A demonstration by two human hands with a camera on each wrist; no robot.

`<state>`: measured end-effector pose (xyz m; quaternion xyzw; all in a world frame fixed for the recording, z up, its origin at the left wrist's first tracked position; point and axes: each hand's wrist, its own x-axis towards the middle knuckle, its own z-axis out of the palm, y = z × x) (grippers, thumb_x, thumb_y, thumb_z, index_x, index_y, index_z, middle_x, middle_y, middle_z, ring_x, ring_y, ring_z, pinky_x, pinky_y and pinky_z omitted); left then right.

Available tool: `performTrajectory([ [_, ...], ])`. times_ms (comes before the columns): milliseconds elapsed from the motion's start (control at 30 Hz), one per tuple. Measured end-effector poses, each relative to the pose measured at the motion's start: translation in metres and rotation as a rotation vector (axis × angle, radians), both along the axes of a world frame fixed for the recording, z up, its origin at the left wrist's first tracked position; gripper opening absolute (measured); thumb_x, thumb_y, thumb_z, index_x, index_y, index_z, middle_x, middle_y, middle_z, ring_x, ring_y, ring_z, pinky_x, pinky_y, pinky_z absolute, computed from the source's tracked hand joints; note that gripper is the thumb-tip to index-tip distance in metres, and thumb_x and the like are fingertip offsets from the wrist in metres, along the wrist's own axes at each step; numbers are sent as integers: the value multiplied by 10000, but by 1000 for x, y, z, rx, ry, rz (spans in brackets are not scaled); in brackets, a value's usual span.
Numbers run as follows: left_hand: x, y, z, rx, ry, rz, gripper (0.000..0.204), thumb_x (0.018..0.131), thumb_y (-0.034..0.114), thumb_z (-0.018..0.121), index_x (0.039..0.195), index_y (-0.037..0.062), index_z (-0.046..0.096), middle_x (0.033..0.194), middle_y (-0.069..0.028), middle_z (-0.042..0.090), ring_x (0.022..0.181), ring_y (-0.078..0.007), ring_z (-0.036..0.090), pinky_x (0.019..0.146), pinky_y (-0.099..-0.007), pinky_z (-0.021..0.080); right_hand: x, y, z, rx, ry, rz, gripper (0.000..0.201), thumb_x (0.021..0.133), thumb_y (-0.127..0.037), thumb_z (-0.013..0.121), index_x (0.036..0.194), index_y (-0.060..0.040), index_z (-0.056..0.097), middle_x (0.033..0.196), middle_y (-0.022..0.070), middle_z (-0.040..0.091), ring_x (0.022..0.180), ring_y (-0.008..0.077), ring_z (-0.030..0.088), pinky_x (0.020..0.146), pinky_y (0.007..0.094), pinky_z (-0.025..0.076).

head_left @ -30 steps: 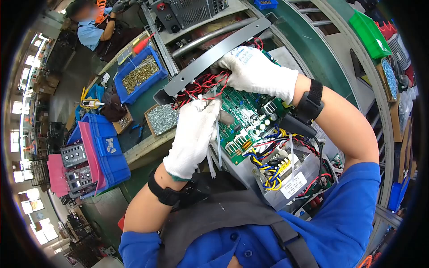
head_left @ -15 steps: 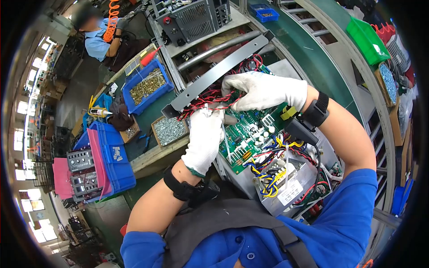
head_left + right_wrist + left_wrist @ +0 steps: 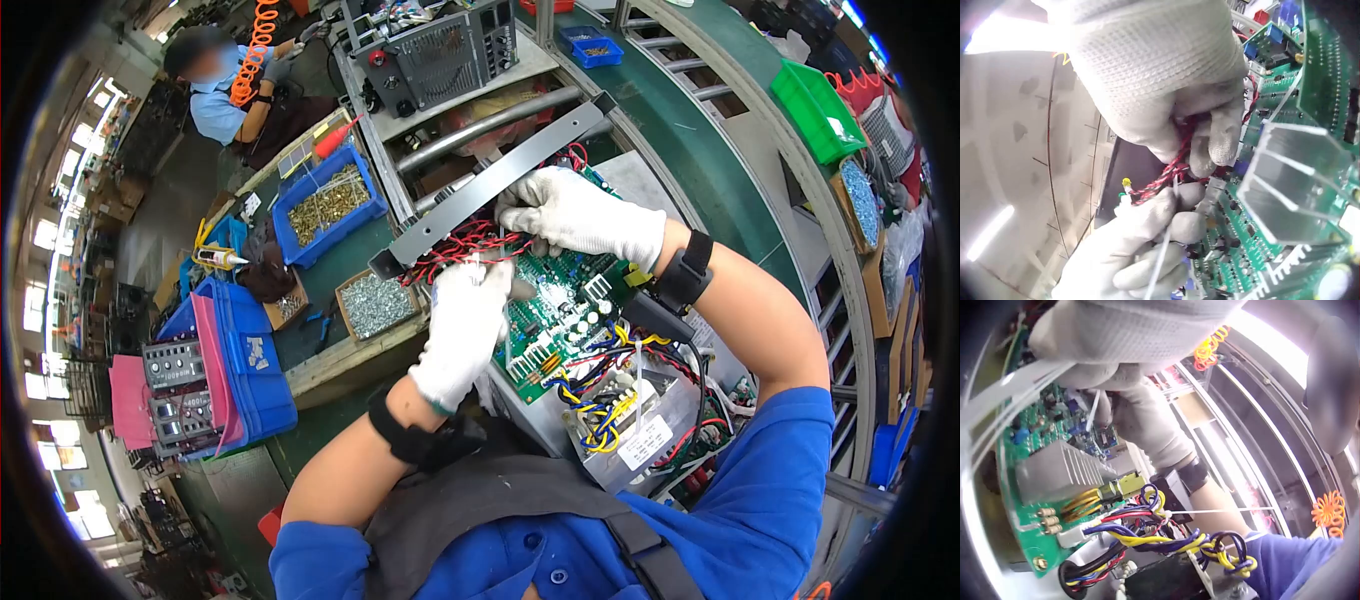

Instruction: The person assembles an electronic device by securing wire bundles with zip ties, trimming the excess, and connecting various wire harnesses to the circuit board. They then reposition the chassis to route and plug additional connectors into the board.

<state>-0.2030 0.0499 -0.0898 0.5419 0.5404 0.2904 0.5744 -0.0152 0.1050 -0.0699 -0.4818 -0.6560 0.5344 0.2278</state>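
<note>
Twisted red-and-black wires (image 3: 1180, 153) are gripped by the white-gloved right hand (image 3: 580, 212); the white-gloved left hand (image 3: 463, 335) pinches a narrow white plastic strap (image 3: 1161, 253); hard tugging could strain the wires.

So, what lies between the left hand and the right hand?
Twisted red wires lie between the left hand and the right hand, in the right wrist view.

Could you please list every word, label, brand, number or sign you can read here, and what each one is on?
No text can be read with certainty.
White label on the metal box: printed, but too small and blurred.
Upper grey panel and lower grey panel: markings too small to make out.
Green circuit board: any print is too small to read.
</note>
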Motion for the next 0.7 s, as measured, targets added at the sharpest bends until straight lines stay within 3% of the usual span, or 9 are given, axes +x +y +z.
performTrajectory([
  [67,-8,-9,8,154,225,-176,218,952,165,536,1050,-10,623,788,-77,682,472,-63,453,455,-222,394,0,-4,1,8,-1,-36,176,941,-163,549,1018,-15,606,763,10,609,576,79,581,534,241,487],
  [100,-17,-15,6,616,338,-300,232,940,152,543,1084,-17,607,854,-115,679,554,-93,523,549,-251,464,1,-5,0,15,-1,-67,217,940,-152,548,1074,4,617,756,32,620,584,98,591,551,261,488],
  [167,-19,-22,6,691,345,-176,242,921,149,552,1084,-22,603,875,-134,656,637,-136,574,638,-282,495,4,-6,-5,26,26,-70,216,943,-160,546,1068,4,611,778,34,622,606,102,609,560,271,494],
  [267,-4,-6,33,441,328,-120,239,898,146,573,1069,-17,612,858,-115,631,687,-133,583,634,-284,488,4,-8,0,29,70,-107,206,947,-166,539,1046,1,608,778,24,605,587,90,577,553,261,481],
  [367,-5,16,8,436,279,-69,196,883,132,605,1014,-13,614,808,-64,619,656,-106,549,600,-253,459,12,-16,5,66,78,-40,157,936,-144,554,1019,-22,606,756,-21,566,563,56,486,524,232,433],
  [433,-5,19,7,449,302,-99,173,881,119,607,999,-8,616,793,-50,614,650,-92,538,592,-245,451,16,-21,17,161,68,-41,155,911,-135,581,1008,-26,632,771,4,595,592,96,543,565,262,464],
  [567,-4,22,5,401,311,-95,123,881,88,613,971,5,621,729,-2,579,639,-55,507,580,-224,430,14,-32,31,696,-38,52,173,830,-133,637,962,-28,678,791,133,658,773,270,662,708,326,507],
  [633,-2,23,11,474,288,-80,138,879,92,620,980,-3,626,702,20,562,590,-35,476,531,-208,403,8,-36,30,623,-59,165,152,823,-122,634,933,-22,672,796,131,657,775,275,663,703,340,505],
  [700,-5,20,26,147,36,-99,164,890,88,616,1016,-17,629,716,27,571,552,-15,444,483,-185,365,10,-35,29,537,-119,190,129,813,-110,633,895,-14,661,755,102,650,731,231,651,675,325,493],
])
